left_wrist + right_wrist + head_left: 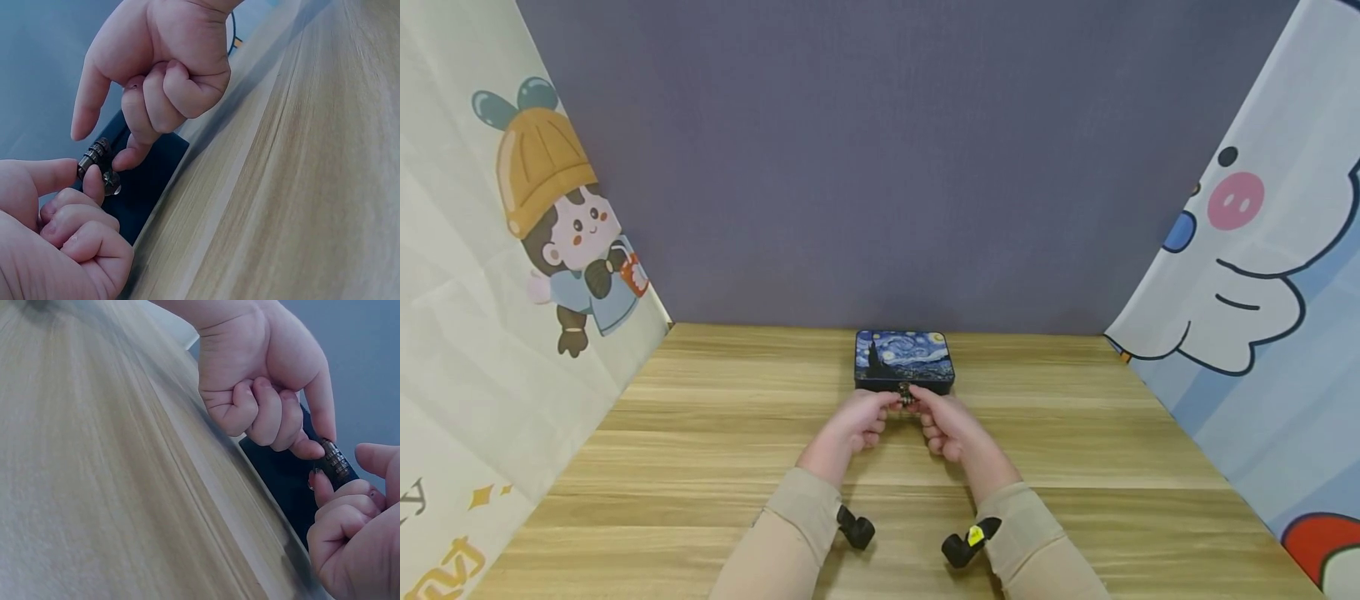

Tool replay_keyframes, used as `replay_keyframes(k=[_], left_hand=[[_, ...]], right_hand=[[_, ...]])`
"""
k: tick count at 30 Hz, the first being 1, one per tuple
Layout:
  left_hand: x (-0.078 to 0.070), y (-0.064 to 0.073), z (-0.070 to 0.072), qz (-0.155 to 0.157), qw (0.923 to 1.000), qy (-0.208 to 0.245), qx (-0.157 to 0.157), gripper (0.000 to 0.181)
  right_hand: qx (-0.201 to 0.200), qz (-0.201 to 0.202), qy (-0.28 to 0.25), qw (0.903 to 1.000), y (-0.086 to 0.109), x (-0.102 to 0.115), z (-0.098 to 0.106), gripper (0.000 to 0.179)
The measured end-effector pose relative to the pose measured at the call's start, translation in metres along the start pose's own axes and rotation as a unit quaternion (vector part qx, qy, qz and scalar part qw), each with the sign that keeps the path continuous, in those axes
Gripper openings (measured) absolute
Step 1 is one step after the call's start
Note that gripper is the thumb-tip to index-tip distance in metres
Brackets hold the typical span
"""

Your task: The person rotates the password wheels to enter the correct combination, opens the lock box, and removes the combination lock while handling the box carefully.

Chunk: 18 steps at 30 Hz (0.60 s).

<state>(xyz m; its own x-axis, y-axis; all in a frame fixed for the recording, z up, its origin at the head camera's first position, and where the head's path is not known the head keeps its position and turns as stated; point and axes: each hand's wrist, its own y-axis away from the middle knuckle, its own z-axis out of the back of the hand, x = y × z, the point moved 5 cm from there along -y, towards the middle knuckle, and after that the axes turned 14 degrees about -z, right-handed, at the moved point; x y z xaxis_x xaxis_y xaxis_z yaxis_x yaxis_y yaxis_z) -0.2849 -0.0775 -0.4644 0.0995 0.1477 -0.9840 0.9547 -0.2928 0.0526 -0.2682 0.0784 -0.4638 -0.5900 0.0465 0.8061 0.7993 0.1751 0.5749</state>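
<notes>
A dark box (904, 357) with a blue swirling night-sky picture on its lid stands near the back of the table. At its front face is a small bronze-coloured combination lock (337, 464) with ridged number rings. My left hand (859, 418) pinches one end of this lock between thumb and index finger, its other fingers curled in. My right hand (952, 427) is at the other end, index fingertip close against the lock. In the right wrist view its thumb (375, 457) stands a little off the rings. Whether the right index finger bears on the lock is hidden.
The wood-grain table (737, 433) reaches back to a grey-blue partition (880, 167). Cartoon-printed cloths hang at left (460, 250) and right (1285, 317). A black wrist camera sits on the left cuff (857, 529) and another on the right cuff (962, 546).
</notes>
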Motion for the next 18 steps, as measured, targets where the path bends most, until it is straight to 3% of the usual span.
replay_keyframes(k=[8,18], left_hand=[[0.0009,-0.0004,0.0005,0.007,0.9996,0.027,0.001,0.025],[0.0023,-0.0008,0.0011,0.009,0.9996,0.027,0.007,0.023]], right_hand=[[0.004,0.0,-0.012,0.9999,0.0004,0.0011,0.0011,0.048],[0.007,0.002,-0.013,0.9999,-0.0022,0.0012,0.0027,0.041]])
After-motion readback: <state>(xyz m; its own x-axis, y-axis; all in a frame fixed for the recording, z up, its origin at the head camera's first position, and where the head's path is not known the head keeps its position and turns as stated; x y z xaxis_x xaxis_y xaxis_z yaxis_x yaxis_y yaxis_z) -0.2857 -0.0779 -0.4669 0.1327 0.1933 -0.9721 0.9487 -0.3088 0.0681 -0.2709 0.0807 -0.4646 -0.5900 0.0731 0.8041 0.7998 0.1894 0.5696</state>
